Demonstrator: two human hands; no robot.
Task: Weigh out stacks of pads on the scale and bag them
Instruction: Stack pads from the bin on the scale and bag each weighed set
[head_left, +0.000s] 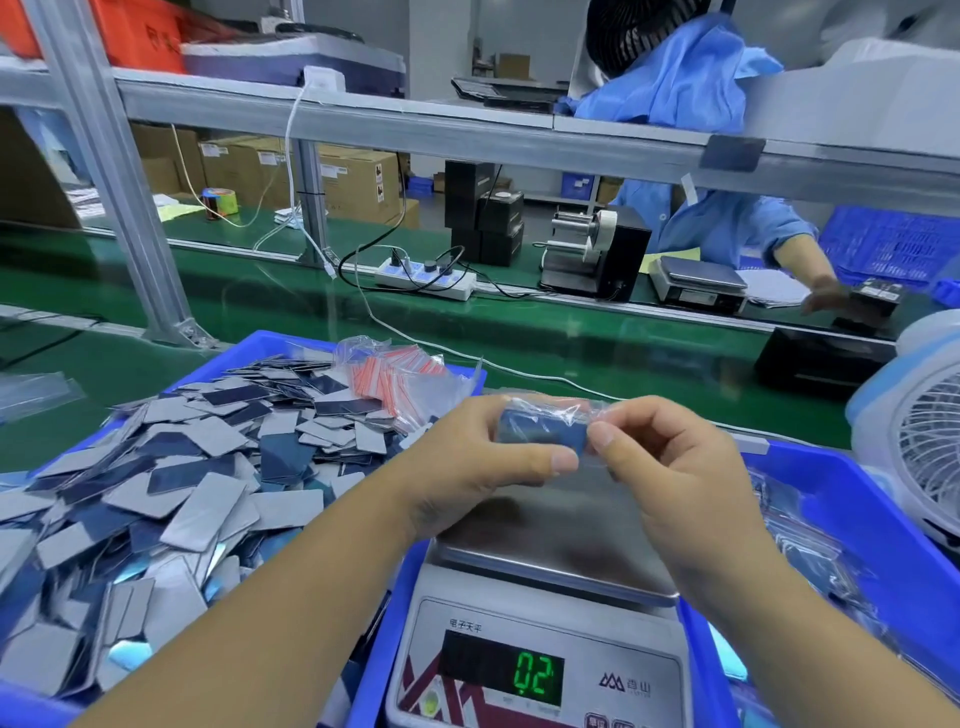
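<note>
Both hands hold a small clear bag (545, 415) above the scale (540, 613), which frees its platform; the left hand (483, 457) grips the blue stack of pads (540, 428) inside, while the right hand (670, 457) pinches the bag's end, probably to seal it; loose pads fill the blue bin (270, 345) alongside.

Glossy clear plastic bag (558, 410), brushed-metal scale pan (561, 530)

Grey and navy pads (171, 483); blue bin (852, 499); green scale digits (537, 674).
</note>
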